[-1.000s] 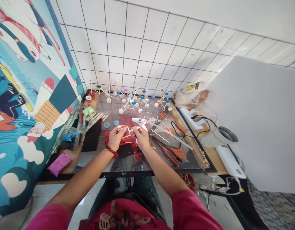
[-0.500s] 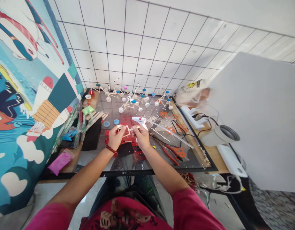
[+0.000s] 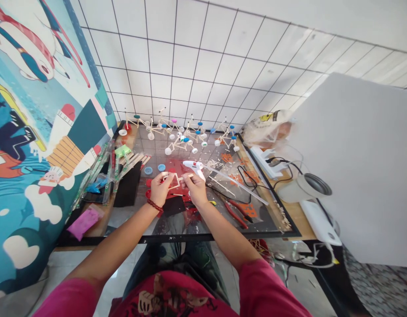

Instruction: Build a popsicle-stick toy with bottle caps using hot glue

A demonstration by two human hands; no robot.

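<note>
Between thumb and fingers, my left hand [image 3: 160, 190] pinches a small angular frame of thin wooden sticks [image 3: 176, 181]. My right hand [image 3: 196, 190] is closed on a short wooden stick [image 3: 181, 178] whose tip meets the frame's right side; I cannot tell if the two are joined. Just beyond the right hand lies a white hot glue gun [image 3: 193, 164], with a clear glue stick [image 3: 234, 183] stretching from its back. Two blue bottle caps [image 3: 161, 167] rest beyond my left hand. A black piece of sheet [image 3: 174, 205] lies under the hands.
Several stick models with bottle-cap wheels [image 3: 185, 139] line the table's back. Red-handled pliers [image 3: 235, 214] and a black cord [image 3: 245, 176] lie right. Black sheet [image 3: 127, 187], wooden sticks [image 3: 134, 161] and a pink packet [image 3: 85, 221] sit left. A power strip [image 3: 268, 162] and lamp [image 3: 304, 187] stand right.
Both hands keep the same grip on the frame and the stick. The whole view has shifted very slightly; nothing on the table has visibly moved.
</note>
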